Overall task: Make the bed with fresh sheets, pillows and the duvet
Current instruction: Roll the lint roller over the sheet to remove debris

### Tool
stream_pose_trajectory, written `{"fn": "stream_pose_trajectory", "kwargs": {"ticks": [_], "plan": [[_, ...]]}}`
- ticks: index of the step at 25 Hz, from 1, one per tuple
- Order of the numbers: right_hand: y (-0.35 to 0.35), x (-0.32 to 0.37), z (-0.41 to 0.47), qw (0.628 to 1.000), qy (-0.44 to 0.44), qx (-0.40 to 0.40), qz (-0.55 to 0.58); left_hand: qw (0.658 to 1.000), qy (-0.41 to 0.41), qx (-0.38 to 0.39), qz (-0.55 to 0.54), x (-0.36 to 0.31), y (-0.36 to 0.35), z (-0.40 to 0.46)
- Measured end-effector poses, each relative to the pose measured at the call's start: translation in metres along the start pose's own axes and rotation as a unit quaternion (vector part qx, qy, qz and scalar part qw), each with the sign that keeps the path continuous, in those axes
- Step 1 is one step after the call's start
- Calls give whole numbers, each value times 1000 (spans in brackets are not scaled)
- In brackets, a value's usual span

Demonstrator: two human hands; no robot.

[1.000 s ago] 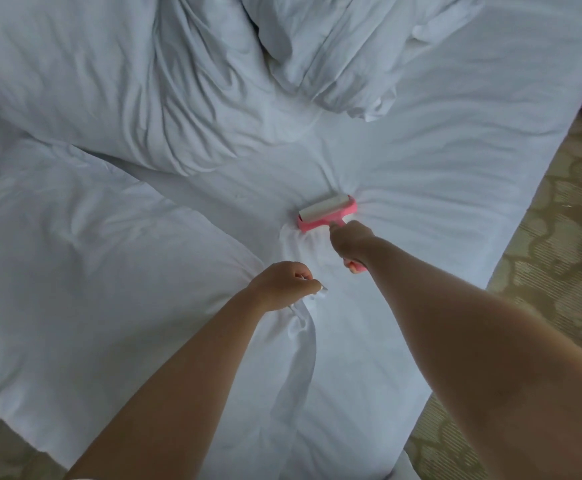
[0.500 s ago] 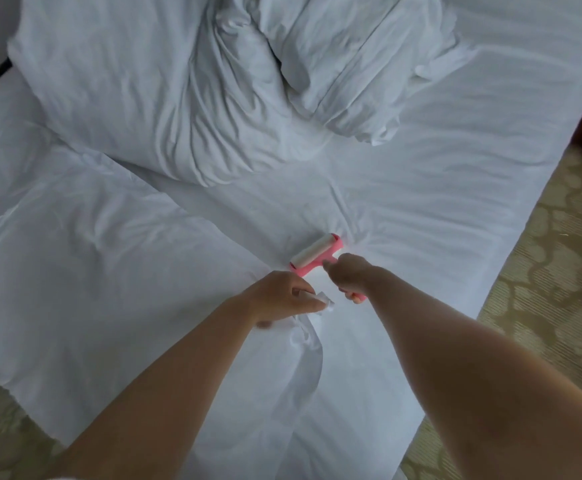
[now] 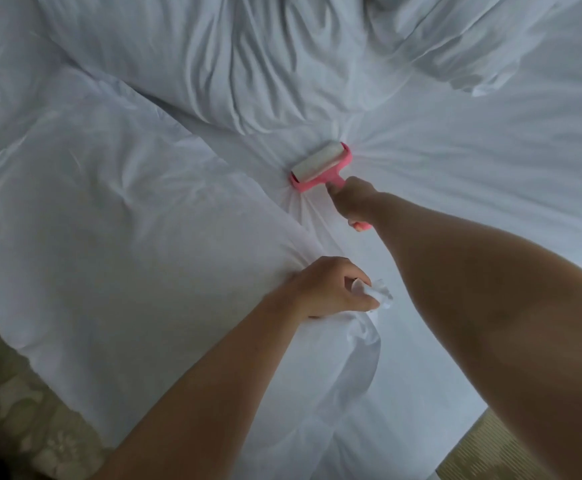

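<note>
Hands at work on a white bed, seen from above: the right hand (image 3: 353, 199) is wrapped tight around the handle of a pink lint roller (image 3: 320, 167), pressing its pale drum into the fitted sheet (image 3: 455, 188) so that creases fan out from the head. The left hand (image 3: 331, 289), fingers curled nearly shut, pinches a small crumpled scrap of white material (image 3: 379, 296) while resting on the edge of the duvet (image 3: 109, 237), which lies folded back across the near left side of the mattress. Two rumpled pillows (image 3: 213, 57) are heaped at the far end, touching the sheet just beyond the roller. Patterned carpet (image 3: 12, 393) shows at the lower corners. Judging by the folds, the duvet is soft, bulky and light, and should drape rather than hold shape; it would best be taken at its hem or corners with both hands and drawn flat. The sheet looks thin and apt to bunch under a dragging roller, so short, light strokes seem wise.
</note>
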State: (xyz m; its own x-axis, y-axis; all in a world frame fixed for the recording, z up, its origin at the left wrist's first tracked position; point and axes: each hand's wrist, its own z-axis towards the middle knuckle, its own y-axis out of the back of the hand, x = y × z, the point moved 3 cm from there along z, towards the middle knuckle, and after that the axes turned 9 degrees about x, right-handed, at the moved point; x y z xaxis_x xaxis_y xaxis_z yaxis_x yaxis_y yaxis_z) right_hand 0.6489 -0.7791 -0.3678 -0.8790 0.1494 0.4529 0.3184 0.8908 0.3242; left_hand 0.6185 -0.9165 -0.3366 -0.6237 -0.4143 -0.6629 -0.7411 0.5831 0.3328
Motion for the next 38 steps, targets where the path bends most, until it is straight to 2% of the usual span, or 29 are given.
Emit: {"fn": "stream_pose_trajectory", "kwargs": {"ticks": [5,9,19,30,33,38], "plan": [[6,31,33,1000,-4,3,3,997,34,-17,-65,9,2,10],[10,33,36,999,-19,18,19,998,33,-6,-55,9,4,17],[7,-39,-23,997,-55,51,11,998,60,-2,-32,-4,-2,2],[-11,-127,-88,993,-111,39,9,996,69,-52,3,-25,-7,-19],[-20,-148,-112,990,-136,40,8,994,81,-53,39,-33,-13,-22],[-16,-164,-148,984,-164,30,64,977,70,-38,196,-43,-28,-19]]}}
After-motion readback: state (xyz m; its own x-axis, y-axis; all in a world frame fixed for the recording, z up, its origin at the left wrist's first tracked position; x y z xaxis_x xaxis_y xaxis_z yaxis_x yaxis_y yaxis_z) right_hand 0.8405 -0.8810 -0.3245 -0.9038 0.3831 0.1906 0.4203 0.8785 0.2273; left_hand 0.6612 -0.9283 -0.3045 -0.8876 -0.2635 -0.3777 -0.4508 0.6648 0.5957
